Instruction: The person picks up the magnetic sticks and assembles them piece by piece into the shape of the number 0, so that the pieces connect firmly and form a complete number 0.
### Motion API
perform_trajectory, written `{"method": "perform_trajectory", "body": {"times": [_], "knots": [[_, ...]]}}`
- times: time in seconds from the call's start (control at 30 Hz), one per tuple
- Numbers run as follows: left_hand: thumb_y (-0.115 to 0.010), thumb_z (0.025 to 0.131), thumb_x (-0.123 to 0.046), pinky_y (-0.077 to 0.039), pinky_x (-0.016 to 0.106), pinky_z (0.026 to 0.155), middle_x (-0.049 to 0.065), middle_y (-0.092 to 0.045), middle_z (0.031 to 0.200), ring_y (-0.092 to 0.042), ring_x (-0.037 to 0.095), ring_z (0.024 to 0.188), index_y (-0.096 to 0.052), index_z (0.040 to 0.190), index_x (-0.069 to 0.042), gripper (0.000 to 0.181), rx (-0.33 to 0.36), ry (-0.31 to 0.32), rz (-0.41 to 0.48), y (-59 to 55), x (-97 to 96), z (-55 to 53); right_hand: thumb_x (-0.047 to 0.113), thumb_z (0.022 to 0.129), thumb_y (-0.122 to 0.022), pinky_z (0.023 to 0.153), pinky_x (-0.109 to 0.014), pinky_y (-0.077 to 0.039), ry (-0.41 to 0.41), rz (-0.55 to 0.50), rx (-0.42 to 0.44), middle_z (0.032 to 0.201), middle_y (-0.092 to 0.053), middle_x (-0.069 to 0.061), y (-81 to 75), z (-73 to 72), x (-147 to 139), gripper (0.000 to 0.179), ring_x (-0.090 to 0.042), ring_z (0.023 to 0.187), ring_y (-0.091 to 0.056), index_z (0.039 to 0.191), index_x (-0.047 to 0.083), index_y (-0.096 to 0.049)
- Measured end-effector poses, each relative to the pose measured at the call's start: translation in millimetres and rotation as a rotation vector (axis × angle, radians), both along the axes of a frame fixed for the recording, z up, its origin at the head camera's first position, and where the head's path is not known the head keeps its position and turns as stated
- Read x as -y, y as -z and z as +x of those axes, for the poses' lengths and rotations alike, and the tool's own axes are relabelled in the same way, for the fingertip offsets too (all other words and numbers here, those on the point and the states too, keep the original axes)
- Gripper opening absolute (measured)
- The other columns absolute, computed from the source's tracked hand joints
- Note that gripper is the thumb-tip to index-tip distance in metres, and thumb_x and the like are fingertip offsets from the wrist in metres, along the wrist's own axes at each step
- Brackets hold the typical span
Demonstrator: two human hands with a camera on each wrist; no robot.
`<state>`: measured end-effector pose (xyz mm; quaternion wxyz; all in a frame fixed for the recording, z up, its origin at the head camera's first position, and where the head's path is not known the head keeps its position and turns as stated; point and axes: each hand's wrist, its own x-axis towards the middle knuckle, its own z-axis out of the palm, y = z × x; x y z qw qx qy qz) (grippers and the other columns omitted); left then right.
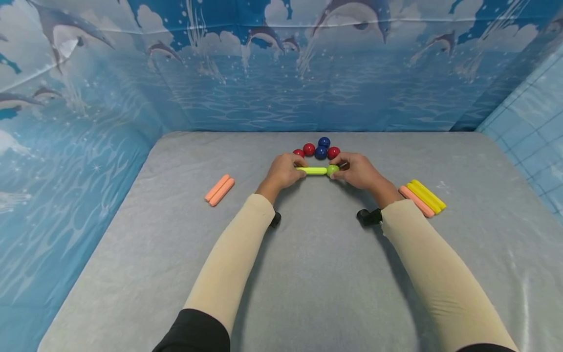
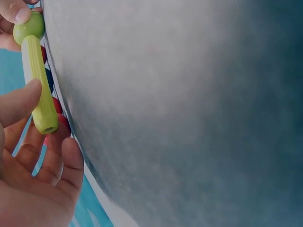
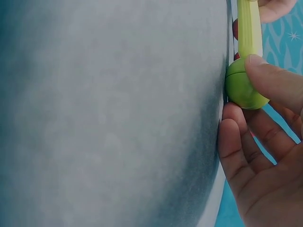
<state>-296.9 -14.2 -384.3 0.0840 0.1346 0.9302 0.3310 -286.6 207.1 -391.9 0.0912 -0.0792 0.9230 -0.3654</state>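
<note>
Between thumb and fingers, my left hand (image 1: 285,171) pinches a yellow-green ribbed rod (image 1: 314,170) near its left end. My right hand (image 1: 357,171) pinches a green ball (image 1: 333,169) that meets the rod's right end. In the left wrist view, the rod (image 2: 38,85) has a small hole in its free end, and the ball (image 2: 29,27) sits against the other end. A seam line runs round the ball (image 3: 244,87) in the right wrist view. Just beyond the hands lie red balls (image 1: 309,149) and dark blue balls (image 1: 321,152).
Two orange rods (image 1: 219,190) lie side by side on the grey table (image 1: 316,274) at the left. To the right, by the right forearm, are yellow rods (image 1: 426,196) and an orange rod (image 1: 416,201). A blue dolphin-printed curtain (image 1: 281,93) hangs behind the table.
</note>
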Motion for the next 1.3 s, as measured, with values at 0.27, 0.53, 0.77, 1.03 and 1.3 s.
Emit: {"method": "perform_trajectory", "body": {"times": [0.27, 0.53, 0.77, 1.03, 1.3], "knots": [[-0.071, 0.091, -0.017, -0.052, 0.032, 0.095, 0.004, -0.069, 0.119, -0.060, 0.019, 0.111, -0.073, 0.117, -0.014, 0.026, 0.038, -0.001, 0.002, -2.0, 3.0, -1.4, 0.009, 0.092, -0.069, 0.091, -0.047, -0.054, -0.002, -0.004, -0.004, 0.130, -0.061, -0.021, 0.9, 0.8, -1, 0.028, -0.038, 0.117, -0.061, 0.120, 0.004, -0.064], [-0.061, 0.096, -0.017, -0.053, 0.038, 0.091, 0.006, -0.067, 0.122, -0.061, 0.023, 0.110, -0.069, 0.119, -0.012, 0.025, -0.003, -0.063, -0.072, -16.8, 27.7, -10.9, 0.009, 0.092, -0.069, 0.088, -0.045, -0.054, 0.009, -0.012, 0.008, 0.129, -0.060, -0.021, -1.7, 3.4, -2, 0.029, -0.038, 0.117, -0.060, 0.120, 0.004, -0.063], [-0.053, 0.099, -0.012, -0.046, 0.043, 0.109, 0.005, -0.055, 0.139, -0.051, 0.024, 0.132, -0.063, 0.132, -0.019, 0.035, -0.094, 0.028, -0.230, -18.4, 34.9, -18.0, 0.011, 0.093, -0.068, 0.089, -0.044, -0.054, -0.010, -0.013, 0.026, 0.130, -0.060, -0.020, -2.8, 8.3, -2, 0.029, -0.037, 0.119, -0.059, 0.121, 0.005, -0.063], [-0.045, 0.096, 0.000, -0.036, 0.045, 0.118, 0.001, -0.036, 0.159, -0.035, 0.027, 0.147, -0.051, 0.145, -0.025, 0.056, -0.076, 0.186, -0.273, -16.3, 21.4, -22.9, 0.011, 0.093, -0.068, 0.087, -0.043, -0.055, -0.009, -0.006, 0.029, 0.130, -0.059, -0.020, -3.4, 8.6, -4, 0.029, -0.038, 0.119, -0.059, 0.121, 0.005, -0.063], [-0.053, 0.099, -0.008, -0.046, 0.040, 0.107, 0.003, -0.056, 0.136, -0.052, 0.021, 0.124, -0.062, 0.126, -0.017, 0.029, -0.117, 0.113, -0.224, -11.1, 18.0, -21.9, 0.011, 0.093, -0.069, 0.091, -0.046, -0.054, -0.011, -0.009, 0.038, 0.131, -0.059, -0.020, -2.6, 5.3, 1, 0.030, -0.038, 0.120, -0.059, 0.121, 0.005, -0.063]]}}
